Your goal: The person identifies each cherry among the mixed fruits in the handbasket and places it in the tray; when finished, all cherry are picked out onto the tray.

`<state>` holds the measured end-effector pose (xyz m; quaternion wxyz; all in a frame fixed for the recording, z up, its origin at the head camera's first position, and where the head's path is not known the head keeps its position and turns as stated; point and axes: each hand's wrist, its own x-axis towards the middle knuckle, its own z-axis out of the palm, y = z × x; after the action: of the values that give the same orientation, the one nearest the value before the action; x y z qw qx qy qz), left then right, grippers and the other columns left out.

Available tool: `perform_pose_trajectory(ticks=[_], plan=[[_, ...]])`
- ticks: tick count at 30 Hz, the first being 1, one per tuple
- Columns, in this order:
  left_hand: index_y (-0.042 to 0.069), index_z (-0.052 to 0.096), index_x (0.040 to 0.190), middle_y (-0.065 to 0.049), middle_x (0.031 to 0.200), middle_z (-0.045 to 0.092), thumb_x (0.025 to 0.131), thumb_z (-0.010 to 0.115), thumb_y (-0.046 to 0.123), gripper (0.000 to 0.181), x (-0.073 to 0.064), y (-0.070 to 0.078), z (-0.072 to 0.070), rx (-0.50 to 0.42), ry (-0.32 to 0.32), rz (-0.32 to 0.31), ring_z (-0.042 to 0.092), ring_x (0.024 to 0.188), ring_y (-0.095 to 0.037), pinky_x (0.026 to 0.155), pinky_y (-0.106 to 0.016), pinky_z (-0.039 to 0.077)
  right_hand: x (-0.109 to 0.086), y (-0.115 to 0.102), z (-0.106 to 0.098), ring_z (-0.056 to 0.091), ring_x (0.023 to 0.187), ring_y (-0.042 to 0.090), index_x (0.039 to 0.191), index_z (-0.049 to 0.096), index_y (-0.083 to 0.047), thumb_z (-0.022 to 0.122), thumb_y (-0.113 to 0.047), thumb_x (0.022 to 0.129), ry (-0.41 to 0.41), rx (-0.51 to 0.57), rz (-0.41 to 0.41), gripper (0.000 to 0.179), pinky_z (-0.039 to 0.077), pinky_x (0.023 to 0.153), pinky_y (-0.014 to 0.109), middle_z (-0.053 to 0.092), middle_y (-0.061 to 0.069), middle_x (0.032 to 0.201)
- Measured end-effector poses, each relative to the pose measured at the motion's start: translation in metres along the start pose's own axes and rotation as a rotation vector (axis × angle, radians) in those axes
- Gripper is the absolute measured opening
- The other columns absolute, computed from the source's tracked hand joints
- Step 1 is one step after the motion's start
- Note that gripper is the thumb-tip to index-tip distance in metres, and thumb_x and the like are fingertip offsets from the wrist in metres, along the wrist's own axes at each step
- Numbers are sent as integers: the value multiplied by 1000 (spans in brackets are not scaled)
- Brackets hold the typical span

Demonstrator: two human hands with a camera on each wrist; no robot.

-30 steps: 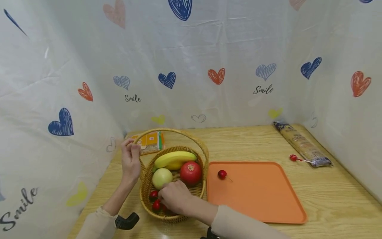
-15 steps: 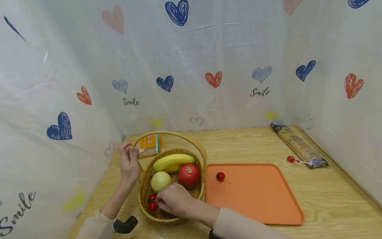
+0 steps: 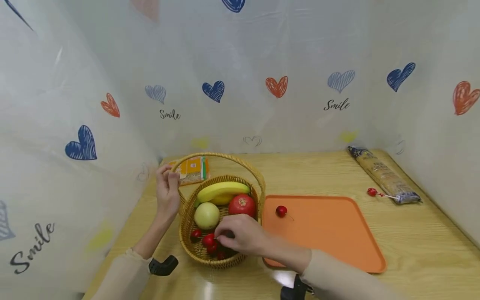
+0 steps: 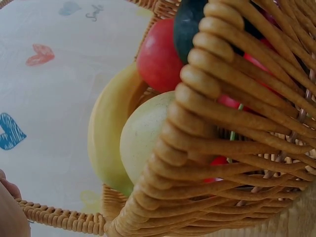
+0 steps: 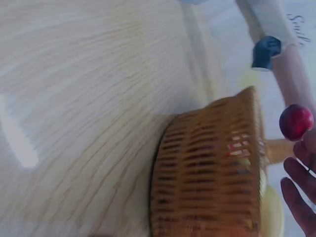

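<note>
My left hand [image 3: 167, 189] grips the left side of the handle [image 3: 240, 161] of a wicker basket [image 3: 182, 241]. Over the basket's front right, my right hand [image 3: 243, 233] pinches a cherry [image 5: 296, 122] at its fingertips; in the right wrist view this cherry is above the rim. More cherries [image 3: 196, 234] lie low in the basket. Behind them are a pale green round fruit [image 3: 207, 216], bananas [image 3: 223, 191] and a red pomegranate [image 3: 241, 205], whose lower edge the right hand overlaps. The left wrist view looks past the wicker wall at this fruit, with a dark rounded shape beside the pomegranate.
An orange tray [image 3: 326, 233] lies right of the basket, with one stemmed cherry [image 3: 281, 211] on its left part. Behind the basket is an orange packet [image 3: 193, 171]. At the right lie a long plastic-wrapped package [image 3: 386, 175] and a red lollipop [image 3: 372, 192].
My right hand has risen from low among the cherries and moved right, with a cherry now at its fingertips. The left hand keeps its hold on the handle. The head view has shifted slightly.
</note>
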<state>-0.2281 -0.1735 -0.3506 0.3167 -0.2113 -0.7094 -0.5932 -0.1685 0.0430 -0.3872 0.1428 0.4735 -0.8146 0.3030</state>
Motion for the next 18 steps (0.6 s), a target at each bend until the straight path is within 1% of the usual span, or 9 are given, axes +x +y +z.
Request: perform_pose_trajectory(ticks=[2, 4, 6, 8, 9, 11, 13, 14, 18], plan=[[-15, 30, 116, -8, 74, 36, 103, 29, 4, 23, 6, -1, 7, -18, -16, 12, 31, 60, -10, 59, -23, 28, -13, 6, -15, 59, 77, 0, 84, 69, -11, 70, -2, 81, 76, 47, -17, 10, 46, 69, 13, 66, -6, 82], [-15, 30, 115, -8, 73, 37, 103, 29, 4, 22, 10, -1, 12, -23, -19, 22, 31, 60, -9, 57, -23, 28, -27, 12, -28, 60, 76, 2, 83, 68, -9, 69, 3, 79, 138, 106, -23, 13, 48, 67, 16, 66, -3, 81], [-15, 31, 115, -12, 72, 37, 103, 30, 3, 22, 11, -2, 14, -22, -15, 31, 32, 59, -10, 56, -23, 28, -41, 16, -40, 61, 76, 4, 84, 68, -8, 68, 6, 79, 172, 161, -4, 15, 50, 66, 20, 67, -1, 82], [-15, 31, 114, -15, 73, 37, 103, 29, 4, 21, 11, -2, 14, -20, -10, 24, 32, 59, -13, 56, -22, 28, -55, 21, -50, 61, 75, 6, 85, 68, -8, 66, 8, 80, 199, 199, 38, 17, 51, 64, 22, 67, 0, 82], [-14, 31, 114, -16, 73, 37, 103, 29, 4, 22, 10, -2, 13, -15, -8, 18, 32, 59, -14, 56, -22, 28, -61, 24, -54, 61, 74, 7, 86, 68, -8, 66, 9, 80, 208, 214, 66, 18, 52, 64, 23, 67, 0, 82], [-14, 30, 115, -16, 74, 38, 104, 29, 6, 23, 8, -1, 9, -6, -5, -2, 33, 60, -16, 57, -22, 29, -75, 31, -63, 62, 74, 8, 87, 68, -10, 66, 7, 82, 222, 214, 147, 18, 52, 64, 26, 68, -1, 84], [-13, 30, 116, -12, 75, 38, 104, 29, 7, 24, 5, -1, 4, 3, 0, -20, 33, 61, -17, 58, -22, 29, -87, 40, -70, 63, 75, 10, 88, 69, -12, 67, 4, 83, 232, 193, 243, 17, 52, 64, 28, 68, -2, 85], [-13, 30, 116, -11, 74, 38, 104, 29, 8, 24, 3, -1, 1, 6, 6, -29, 33, 61, -16, 58, -22, 29, -93, 46, -72, 63, 75, 11, 89, 69, -13, 67, 2, 84, 236, 177, 289, 15, 52, 64, 29, 68, -3, 85], [-9, 34, 116, -5, 73, 39, 104, 30, 7, 21, 3, -2, 2, -2, 13, -27, 32, 60, -14, 57, -22, 28, -121, 75, -85, 63, 78, 14, 91, 69, -13, 67, -6, 88, 268, 80, 467, 8, 52, 66, 30, 67, -3, 87]])
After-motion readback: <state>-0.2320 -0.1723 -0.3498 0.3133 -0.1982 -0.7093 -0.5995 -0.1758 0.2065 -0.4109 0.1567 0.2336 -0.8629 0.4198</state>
